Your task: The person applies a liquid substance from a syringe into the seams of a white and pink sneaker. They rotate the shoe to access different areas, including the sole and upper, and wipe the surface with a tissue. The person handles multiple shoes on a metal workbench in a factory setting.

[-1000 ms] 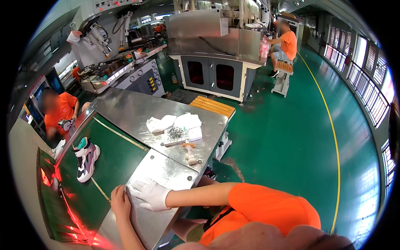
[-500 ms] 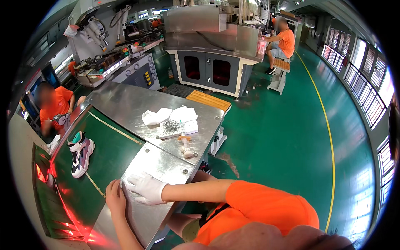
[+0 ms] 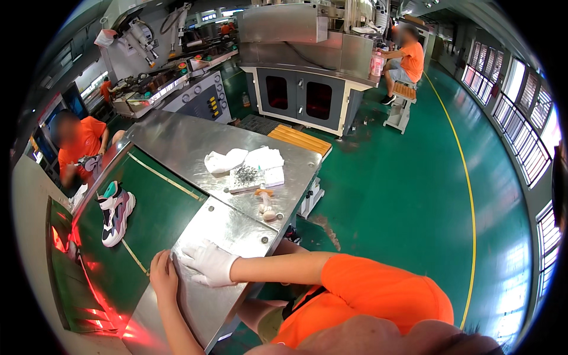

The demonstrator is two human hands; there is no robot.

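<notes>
My bare left hand [image 3: 163, 273] rests at the edge where the metal tabletop meets the green belt. Its fingers lie stretched out and hold nothing. Beside it, my right hand [image 3: 206, 262] in a white glove lies flat on the metal tabletop [image 3: 231, 228], fingers extended, also holding nothing. A high-top sneaker [image 3: 118, 214] in white, black and mauve with a teal lining stands on the green belt [image 3: 160, 219], apart from both hands and farther to the left.
Farther back on the tabletop lie white cloths [image 3: 263, 157], a speckled white pad [image 3: 244, 177] and a small brush-like tool [image 3: 265, 201]. A co-worker [image 3: 83, 145] at the left handles a shoe. Another person [image 3: 408, 59] sits by a large machine [image 3: 299, 97]. Red light glows along the left opening.
My view has shifted slightly. Both hands stay in place on the metal, and the sneaker keeps its place beside the belt's pale strips.
</notes>
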